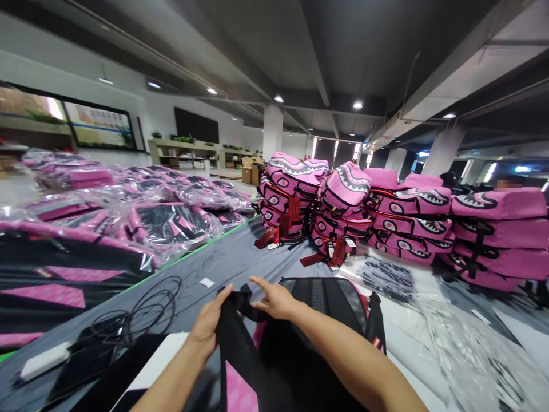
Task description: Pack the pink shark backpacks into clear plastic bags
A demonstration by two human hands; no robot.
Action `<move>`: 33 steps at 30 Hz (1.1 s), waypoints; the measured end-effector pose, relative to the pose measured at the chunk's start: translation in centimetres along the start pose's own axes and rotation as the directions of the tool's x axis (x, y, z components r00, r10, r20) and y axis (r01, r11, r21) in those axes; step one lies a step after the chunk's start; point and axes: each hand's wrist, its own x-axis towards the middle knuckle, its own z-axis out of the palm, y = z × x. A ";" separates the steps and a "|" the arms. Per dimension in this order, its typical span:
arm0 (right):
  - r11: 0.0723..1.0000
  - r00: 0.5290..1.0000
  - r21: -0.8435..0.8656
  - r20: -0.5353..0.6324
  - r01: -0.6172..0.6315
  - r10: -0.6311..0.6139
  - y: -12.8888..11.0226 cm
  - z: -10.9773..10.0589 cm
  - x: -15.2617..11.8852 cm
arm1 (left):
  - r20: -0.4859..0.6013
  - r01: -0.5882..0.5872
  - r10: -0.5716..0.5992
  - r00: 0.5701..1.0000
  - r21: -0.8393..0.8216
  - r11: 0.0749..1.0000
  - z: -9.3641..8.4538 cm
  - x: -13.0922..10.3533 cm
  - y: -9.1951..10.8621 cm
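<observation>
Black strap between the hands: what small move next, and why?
Probably curl the index finger of the right hand onto the black strap: that finger looks extended, not wrapped around it, while the left hand holds the other side.

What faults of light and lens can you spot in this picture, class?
Head view: white glare streaks the clear plastic wrapping on the left; ceiling lights show as bright spots against a dark ceiling; the black bag loses detail in shadow; wide-angle stretching toward the edges; the far-left background is smeared, while the stacked pink bags look clearer.
</observation>
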 end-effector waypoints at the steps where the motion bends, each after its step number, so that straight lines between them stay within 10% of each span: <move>1: 1.000 1.000 0.004 -0.018 -0.008 0.008 -0.4 -0.8 0.8 | 0.041 -0.008 0.009 0.999 -0.015 1.000 0.3 -0.5 1.5; 8: 0.981 0.986 -0.196 -0.167 -0.016 -0.017 -1.3 -6.7 -2.5 | 0.117 -0.133 0.136 0.984 -0.038 0.990 2.8 -2.3 7.1; 13: 0.958 0.954 -0.227 0.279 0.174 -0.107 -2.6 -1.6 -15.6 | 0.173 -0.106 0.095 0.980 0.059 0.993 7.1 -1.2 5.4; 16: 0.986 0.993 -0.153 0.108 0.063 -0.047 -2.0 0.2 -22.9 | 0.262 -0.157 0.105 0.959 0.187 0.970 10.6 -0.8 2.5; 20: 0.988 0.993 -0.103 -0.030 -0.119 0.116 2.5 -6.1 -26.5 | 0.304 -0.372 0.269 0.914 0.359 0.856 13.8 -1.0 -1.5; 22: 0.880 0.867 0.041 -0.155 -0.473 0.473 5.7 -10.7 -25.9 | 0.290 -0.469 0.376 0.880 0.414 0.780 14.5 -1.2 -2.6; 24: 0.688 0.649 0.097 -0.259 -0.720 0.716 9.0 -14.0 -24.4 | 0.317 -0.584 0.490 0.812 0.450 0.676 15.0 -1.5 -3.1; 26: 0.584 0.538 0.110 -0.282 -0.804 0.794 11.6 -15.2 -22.4 | 0.478 -0.740 0.564 0.673 0.438 0.511 15.8 -2.2 -3.4; 29: 0.563 0.516 0.111 -0.288 -0.819 0.807 13.0 -14.4 -19.1 | 0.759 -0.898 0.494 0.425 0.281 0.339 18.3 -3.5 -4.4; 33: 0.648 0.559 0.080 -0.432 -0.758 0.708 10.7 -12.8 -17.1 | 0.876 -0.912 0.393 0.280 0.115 0.394 22.7 -4.9 -6.5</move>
